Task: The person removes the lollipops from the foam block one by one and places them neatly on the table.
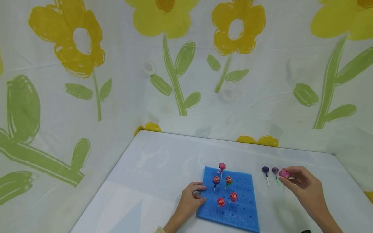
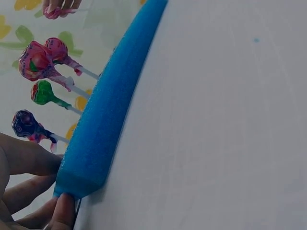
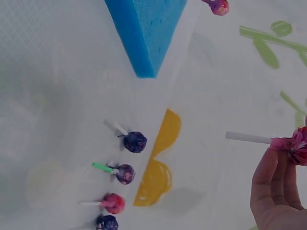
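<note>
My left hand [image 1: 189,199] holds the left edge of a blue foam board [image 1: 247,207]; in the left wrist view its fingertips [image 2: 63,211] are at the board's end. Several wrapped lollipops stand upright in the foam, among them a pink one [image 1: 222,166], a green one [image 2: 43,92] and a dark blue one [image 2: 25,123]. Right of the board, my right hand [image 1: 306,186] pinches a pink lollipop [image 1: 284,174] by its wrapped head, raised above the table. Its white stick [image 3: 247,137] points away from the fingers in the right wrist view.
Beside the board lie a dark purple lollipop [image 1: 265,169] and a purple one with a green stick [image 3: 125,174]. The right wrist view adds a pink lollipop [image 3: 114,203] and another dark one [image 3: 107,222]. A flower-patterned cloth [image 1: 122,64] hangs behind the white table [image 1: 125,178].
</note>
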Available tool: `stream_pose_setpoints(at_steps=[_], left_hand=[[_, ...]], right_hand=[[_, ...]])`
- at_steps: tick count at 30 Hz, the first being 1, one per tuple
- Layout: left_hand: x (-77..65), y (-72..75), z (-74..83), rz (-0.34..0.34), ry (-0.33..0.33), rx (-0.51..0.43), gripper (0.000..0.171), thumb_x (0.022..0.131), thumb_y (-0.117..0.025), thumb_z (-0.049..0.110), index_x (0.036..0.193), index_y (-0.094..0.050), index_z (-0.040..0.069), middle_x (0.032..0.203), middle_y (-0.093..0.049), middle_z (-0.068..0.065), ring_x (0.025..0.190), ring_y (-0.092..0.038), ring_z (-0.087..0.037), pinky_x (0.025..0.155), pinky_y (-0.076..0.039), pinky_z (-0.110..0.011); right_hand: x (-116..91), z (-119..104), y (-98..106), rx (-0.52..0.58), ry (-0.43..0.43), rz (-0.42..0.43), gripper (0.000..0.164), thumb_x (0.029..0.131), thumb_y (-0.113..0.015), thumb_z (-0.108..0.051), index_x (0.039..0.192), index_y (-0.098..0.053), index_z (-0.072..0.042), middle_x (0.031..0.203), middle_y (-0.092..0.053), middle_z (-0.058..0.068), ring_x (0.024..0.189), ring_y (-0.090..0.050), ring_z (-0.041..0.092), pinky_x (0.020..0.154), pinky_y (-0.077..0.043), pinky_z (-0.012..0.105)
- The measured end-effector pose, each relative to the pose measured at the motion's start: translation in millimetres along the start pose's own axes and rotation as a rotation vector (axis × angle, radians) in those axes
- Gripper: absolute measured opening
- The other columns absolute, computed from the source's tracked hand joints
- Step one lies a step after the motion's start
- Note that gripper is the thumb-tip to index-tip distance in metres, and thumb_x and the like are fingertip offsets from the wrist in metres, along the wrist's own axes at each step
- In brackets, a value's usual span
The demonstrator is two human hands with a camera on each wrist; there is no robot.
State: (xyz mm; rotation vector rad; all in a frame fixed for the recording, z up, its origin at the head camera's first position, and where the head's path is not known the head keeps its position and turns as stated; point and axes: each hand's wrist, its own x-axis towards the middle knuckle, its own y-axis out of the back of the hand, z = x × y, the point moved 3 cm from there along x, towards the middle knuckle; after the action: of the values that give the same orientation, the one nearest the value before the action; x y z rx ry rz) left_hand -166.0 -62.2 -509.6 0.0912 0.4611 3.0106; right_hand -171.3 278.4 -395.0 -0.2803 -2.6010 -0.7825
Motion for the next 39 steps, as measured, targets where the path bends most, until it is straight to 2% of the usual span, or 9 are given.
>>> stream_pose_setpoints(at_steps=[10, 16, 22, 29, 35, 39], left_hand=[[-0.6, -0.7, 0.0, 0.012, -0.009, 0.0, 0.031, 0.073, -0.073, -0.001, 0.104, -0.069, 0.005, 0.123, -0.056, -0.01, 0.076, -0.055, -0.009, 0.066, -0.048, -0.021], [-0.6, -1.4, -0.8, 0.011, -0.004, -0.001, 0.031, 0.073, -0.073, -0.001, 0.104, -0.069, 0.006, 0.123, -0.056, -0.01, 0.078, -0.056, -0.01, 0.067, -0.049, -0.021], [1.3, -1.3, -1.2, 0.011, -0.02, 0.004, 0.032, 0.072, -0.072, -0.002, 0.104, -0.069, 0.005, 0.122, -0.056, -0.01, 0.075, -0.055, -0.009, 0.066, -0.048, -0.021], [-0.2, 0.3, 1.7, 0.007, 0.002, 0.012, 0.031, 0.074, -0.072, -0.002, 0.104, -0.069, 0.004, 0.123, -0.056, -0.01, 0.076, -0.055, -0.01, 0.066, -0.048, -0.02], [0.0, 0.0, 1.8, 0.003, -0.001, 0.003, 0.031, 0.074, -0.072, -0.002, 0.104, -0.069, 0.004, 0.124, -0.056, -0.01, 0.077, -0.056, -0.011, 0.067, -0.048, -0.02], [0.0, -0.3, 1.8, 0.003, -0.001, 0.0, 0.031, 0.074, -0.072, -0.002, 0.105, -0.069, 0.004, 0.124, -0.056, -0.01, 0.077, -0.055, -0.011, 0.067, -0.049, -0.021]], right_hand=[[11, 6, 12, -0.026, -0.033, 0.01, 0.031, 0.081, -0.071, -0.002, 0.109, -0.057, 0.002, 0.096, -0.059, -0.008, 0.083, -0.057, -0.003, 0.07, -0.046, 0.006], [15, 14, 18, -0.008, -0.035, 0.033, 0.033, 0.079, -0.072, 0.001, 0.109, -0.058, 0.004, 0.095, -0.061, -0.011, 0.083, -0.057, -0.003, 0.071, -0.045, 0.006], [19, 24, 25, -0.043, -0.063, 0.05, 0.029, 0.082, -0.072, -0.004, 0.108, -0.059, -0.001, 0.092, -0.061, -0.015, 0.082, -0.056, -0.004, 0.07, -0.044, 0.004], [24, 36, 31, -0.081, -0.082, 0.058, 0.029, 0.083, -0.072, -0.008, 0.108, -0.058, 0.0, 0.09, -0.06, -0.017, 0.08, -0.055, -0.005, 0.068, -0.044, 0.004], [29, 47, 34, -0.127, -0.13, 0.058, 0.03, 0.085, -0.07, -0.015, 0.109, -0.058, -0.002, 0.09, -0.056, -0.02, 0.08, -0.052, -0.008, 0.068, -0.042, 0.002], [32, 55, 35, -0.157, -0.159, 0.059, 0.035, 0.086, -0.07, -0.019, 0.111, -0.057, 0.001, 0.09, -0.053, -0.023, 0.08, -0.05, -0.01, 0.066, -0.041, 0.002]])
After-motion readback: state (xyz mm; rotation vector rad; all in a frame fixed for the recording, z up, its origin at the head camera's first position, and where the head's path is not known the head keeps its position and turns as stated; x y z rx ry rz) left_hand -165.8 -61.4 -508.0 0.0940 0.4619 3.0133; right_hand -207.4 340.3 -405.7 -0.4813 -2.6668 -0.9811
